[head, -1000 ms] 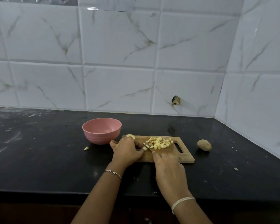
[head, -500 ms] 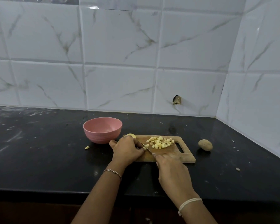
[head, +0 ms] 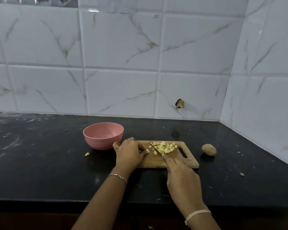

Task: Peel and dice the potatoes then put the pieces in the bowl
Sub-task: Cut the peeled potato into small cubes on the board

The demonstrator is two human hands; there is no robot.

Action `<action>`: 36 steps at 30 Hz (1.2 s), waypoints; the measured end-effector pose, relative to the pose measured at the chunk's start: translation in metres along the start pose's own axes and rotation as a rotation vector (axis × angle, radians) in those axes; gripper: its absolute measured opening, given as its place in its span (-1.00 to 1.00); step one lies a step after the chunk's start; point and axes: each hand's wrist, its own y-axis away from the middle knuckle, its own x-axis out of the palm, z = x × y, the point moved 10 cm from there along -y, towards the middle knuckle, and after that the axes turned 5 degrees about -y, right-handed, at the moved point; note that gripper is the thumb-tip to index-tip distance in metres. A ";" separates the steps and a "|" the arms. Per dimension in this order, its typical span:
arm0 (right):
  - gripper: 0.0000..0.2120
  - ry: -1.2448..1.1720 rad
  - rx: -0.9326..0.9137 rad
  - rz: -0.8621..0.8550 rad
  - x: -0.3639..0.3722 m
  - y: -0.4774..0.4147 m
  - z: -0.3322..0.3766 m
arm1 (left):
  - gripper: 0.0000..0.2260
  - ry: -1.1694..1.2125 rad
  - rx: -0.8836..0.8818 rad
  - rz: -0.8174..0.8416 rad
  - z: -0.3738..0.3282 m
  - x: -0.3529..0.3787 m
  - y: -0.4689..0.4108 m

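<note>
A wooden cutting board (head: 186, 161) lies on the black counter with a pile of diced potato (head: 165, 147) on its far half. My right hand (head: 181, 178) grips a knife (head: 155, 148) whose blade lies against the left side of the pile. My left hand (head: 129, 153) rests on the board's left end, its curled fingers pinching a small potato piece (head: 147, 151). An empty pink bowl (head: 103, 135) stands just left of the board. One unpeeled potato (head: 209, 149) sits to the right of the board.
A loose potato bit (head: 87, 154) lies on the counter (head: 40, 163) below the bowl. Small scraps dot the counter at the right (head: 241, 174). Tiled walls close the back and right side, with a broken hole (head: 179, 103) in the back wall.
The knife blade has moved right and further onto the board, up against the diced pile. My left hand stays at the board's left end. The slice behind it is hidden.
</note>
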 end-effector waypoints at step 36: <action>-0.55 -0.011 -0.072 0.027 0.012 -0.013 0.008 | -0.90 0.184 -0.094 0.056 0.021 0.001 0.007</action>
